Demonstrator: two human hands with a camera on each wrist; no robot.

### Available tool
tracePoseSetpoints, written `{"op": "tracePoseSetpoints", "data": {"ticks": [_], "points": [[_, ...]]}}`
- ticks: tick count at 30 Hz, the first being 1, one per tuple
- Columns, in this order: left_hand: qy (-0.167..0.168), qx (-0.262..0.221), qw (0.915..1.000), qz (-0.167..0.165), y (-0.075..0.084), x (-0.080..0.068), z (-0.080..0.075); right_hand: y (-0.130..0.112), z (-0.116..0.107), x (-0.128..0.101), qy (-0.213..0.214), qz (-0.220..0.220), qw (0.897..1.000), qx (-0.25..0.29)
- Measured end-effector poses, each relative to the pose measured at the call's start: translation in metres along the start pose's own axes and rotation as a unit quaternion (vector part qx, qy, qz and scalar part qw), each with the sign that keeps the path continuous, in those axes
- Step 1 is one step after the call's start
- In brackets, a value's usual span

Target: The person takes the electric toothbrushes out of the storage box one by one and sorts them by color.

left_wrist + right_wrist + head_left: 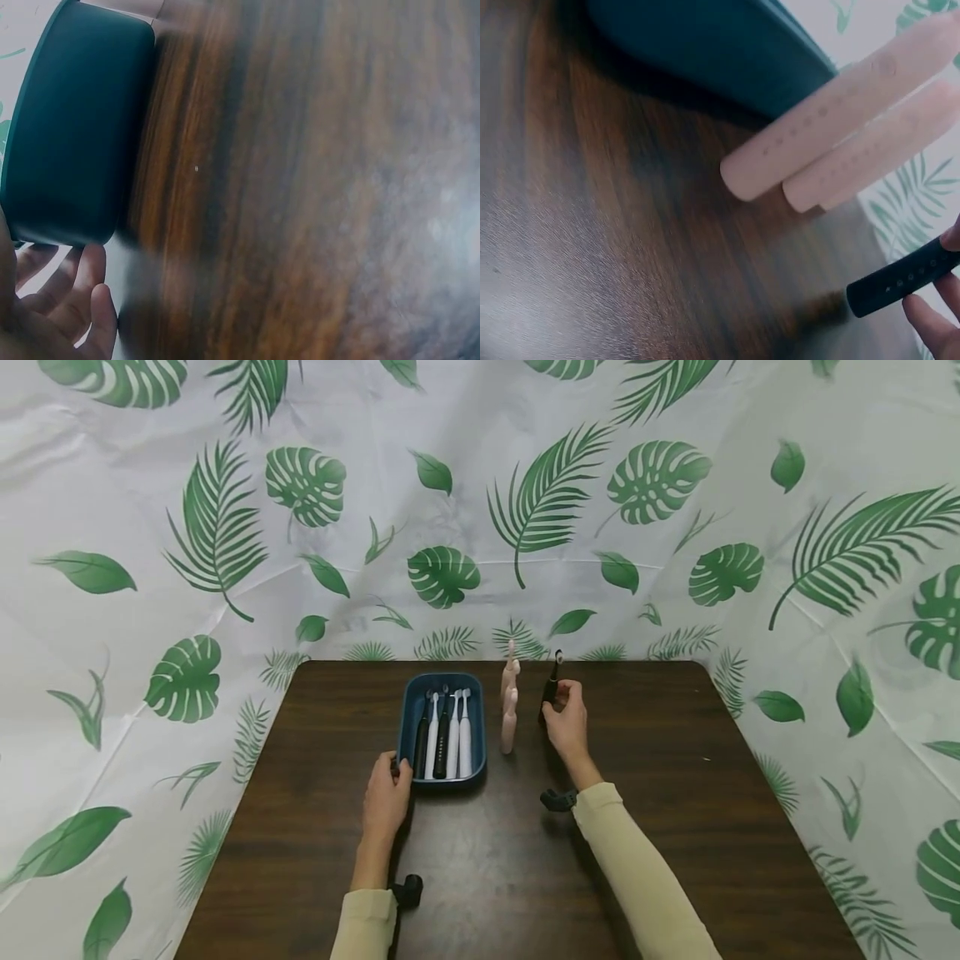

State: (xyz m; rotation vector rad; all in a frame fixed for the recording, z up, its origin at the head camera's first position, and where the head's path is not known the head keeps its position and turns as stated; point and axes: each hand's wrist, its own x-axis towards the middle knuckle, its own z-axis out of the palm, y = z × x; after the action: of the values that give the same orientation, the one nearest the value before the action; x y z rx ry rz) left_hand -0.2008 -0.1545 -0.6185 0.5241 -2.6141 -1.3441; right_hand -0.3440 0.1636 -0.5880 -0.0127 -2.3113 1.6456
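Note:
My right hand pinches a black electric toothbrush by its handle, head end up. In the right wrist view the black handle stands close to the tabletop; I cannot tell whether its base touches. Just left of it, three pink electric toothbrushes stand upright in a row running away from me. A dark blue bin holds several black and white electric toothbrushes, lying side by side. My left hand rests its fingers against the bin's near left corner, the fingers loosely bent at its wall.
The brown wooden table spreads out on all sides of the bin. Behind and beside it hangs a white cloth printed with green leaves. A black wrist camera is strapped on each arm.

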Motion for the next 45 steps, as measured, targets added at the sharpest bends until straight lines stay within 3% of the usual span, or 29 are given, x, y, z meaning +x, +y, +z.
{"op": "tracePoseSetpoints", "data": {"ticks": [20, 31, 38, 45], "points": [[0.036, -0.019, 0.9966, 0.072, 0.006, 0.001, 0.011, 0.017, -0.009, 0.026, -0.023, -0.005, 1.0, 0.012], [0.019, -0.004, 0.9991, 0.037, 0.011, -0.001, 0.012, 0.023, -0.011, 0.028, -0.027, -0.003, 1.0, -0.004], [0.027, -0.008, 0.999, 0.036, 0.004, 0.001, 0.016, 0.03, -0.016, 0.021, -0.051, 0.031, 0.998, -0.027], [0.009, -0.008, 0.9999, 0.011, 0.0, -0.004, 0.001, 0.022, -0.019, -0.001, -0.053, 0.082, 0.994, -0.04]]}}
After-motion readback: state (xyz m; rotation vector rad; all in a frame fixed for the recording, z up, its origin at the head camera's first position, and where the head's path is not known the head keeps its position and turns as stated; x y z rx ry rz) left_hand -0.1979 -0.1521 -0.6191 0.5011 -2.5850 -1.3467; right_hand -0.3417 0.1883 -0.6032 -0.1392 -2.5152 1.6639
